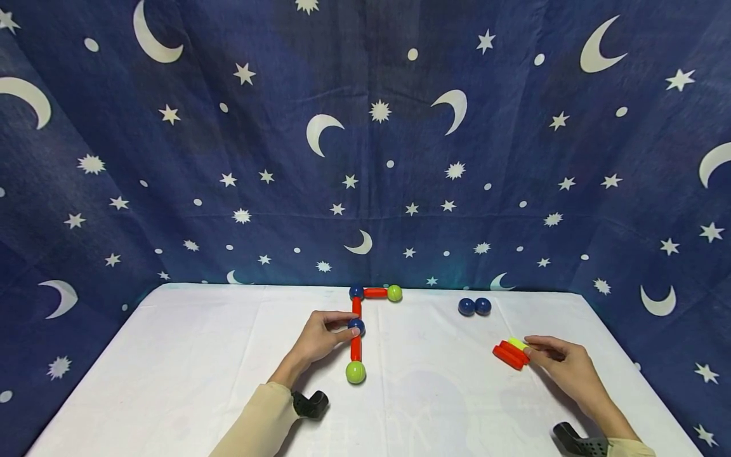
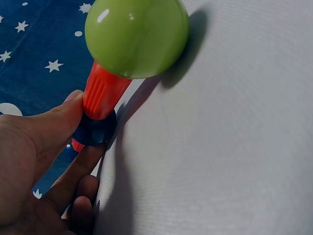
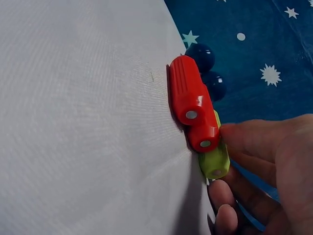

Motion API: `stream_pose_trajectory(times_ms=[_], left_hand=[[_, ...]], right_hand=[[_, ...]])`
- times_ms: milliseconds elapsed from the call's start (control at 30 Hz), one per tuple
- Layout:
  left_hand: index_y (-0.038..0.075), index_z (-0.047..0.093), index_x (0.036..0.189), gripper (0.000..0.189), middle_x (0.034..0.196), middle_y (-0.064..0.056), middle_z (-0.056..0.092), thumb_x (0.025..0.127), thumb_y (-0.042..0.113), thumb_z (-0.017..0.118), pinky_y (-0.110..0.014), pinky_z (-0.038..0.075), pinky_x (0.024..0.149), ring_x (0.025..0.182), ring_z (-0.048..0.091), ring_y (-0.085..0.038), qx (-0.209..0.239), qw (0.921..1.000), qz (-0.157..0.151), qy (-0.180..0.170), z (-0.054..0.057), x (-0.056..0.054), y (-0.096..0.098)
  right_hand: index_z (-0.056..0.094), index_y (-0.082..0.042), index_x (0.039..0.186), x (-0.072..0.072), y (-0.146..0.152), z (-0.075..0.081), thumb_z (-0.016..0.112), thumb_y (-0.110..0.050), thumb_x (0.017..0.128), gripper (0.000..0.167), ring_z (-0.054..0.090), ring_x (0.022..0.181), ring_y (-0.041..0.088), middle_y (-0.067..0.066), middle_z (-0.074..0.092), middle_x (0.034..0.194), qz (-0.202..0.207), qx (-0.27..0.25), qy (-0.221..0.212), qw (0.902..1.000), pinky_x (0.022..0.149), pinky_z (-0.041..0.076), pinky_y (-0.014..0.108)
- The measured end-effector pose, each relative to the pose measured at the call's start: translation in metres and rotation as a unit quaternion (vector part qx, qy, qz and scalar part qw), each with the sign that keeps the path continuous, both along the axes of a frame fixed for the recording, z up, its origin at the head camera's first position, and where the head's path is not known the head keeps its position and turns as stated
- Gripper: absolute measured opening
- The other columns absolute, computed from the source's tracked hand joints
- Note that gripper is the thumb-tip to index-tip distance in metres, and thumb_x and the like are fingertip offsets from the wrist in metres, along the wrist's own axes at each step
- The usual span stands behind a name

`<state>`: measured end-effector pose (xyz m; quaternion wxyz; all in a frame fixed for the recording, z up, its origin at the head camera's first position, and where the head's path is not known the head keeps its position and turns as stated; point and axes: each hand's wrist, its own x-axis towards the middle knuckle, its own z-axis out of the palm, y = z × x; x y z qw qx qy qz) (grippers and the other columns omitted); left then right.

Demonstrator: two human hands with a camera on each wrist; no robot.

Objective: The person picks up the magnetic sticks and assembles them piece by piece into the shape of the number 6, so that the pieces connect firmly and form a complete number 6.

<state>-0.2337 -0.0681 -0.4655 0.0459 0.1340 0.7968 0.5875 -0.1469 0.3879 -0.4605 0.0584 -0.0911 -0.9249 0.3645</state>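
My left hand pinches a blue ball between thumb and fingers. From that ball a red magnetic rod runs toward me to a green ball, large in the left wrist view. Another red rod leads away to a blue corner ball, where a third red rod points right to a second green ball. On the right, my right hand pinches a yellow-green magnetic rod. Two red rods lie against its left side, metal discs showing at their ends.
Two blue balls sit side by side at the back right of the white-covered table. A dark blue cloth with moons and stars hangs behind and along the sides.
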Motion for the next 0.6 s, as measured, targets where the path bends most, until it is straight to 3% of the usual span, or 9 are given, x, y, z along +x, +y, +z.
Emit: stream_pose_trajectory(times_ms=[267,600], left_hand=[[-0.002,0.076,0.113,0.029,0.111,-0.016,0.074,0.086,0.007,0.081,-0.048,0.052,0.098,0.105,0.07,-0.031,0.003,1.0,-0.001,0.003,-0.0007,-0.0001,-0.0009],[-0.002,0.076,0.113,0.029,0.111,-0.016,0.074,0.086,0.007,0.081,-0.047,0.052,0.098,0.104,0.07,-0.029,0.0,1.0,-0.001,0.002,-0.001,-0.0004,-0.0001]], right_hand=[[0.069,0.006,0.122,-0.0015,0.0012,-0.0039,0.071,-0.024,0.096,0.039,0.062,0.082,0.009,0.016,0.072,0.105,-0.002,-0.003,0.007,1.0,0.067,0.051,0.016],[0.075,0.002,0.109,-0.0009,-0.0032,-0.0064,0.078,-0.008,0.084,0.027,0.057,0.074,0.017,0.007,0.069,0.087,-0.004,0.088,0.067,0.9939,0.059,0.046,0.022]])
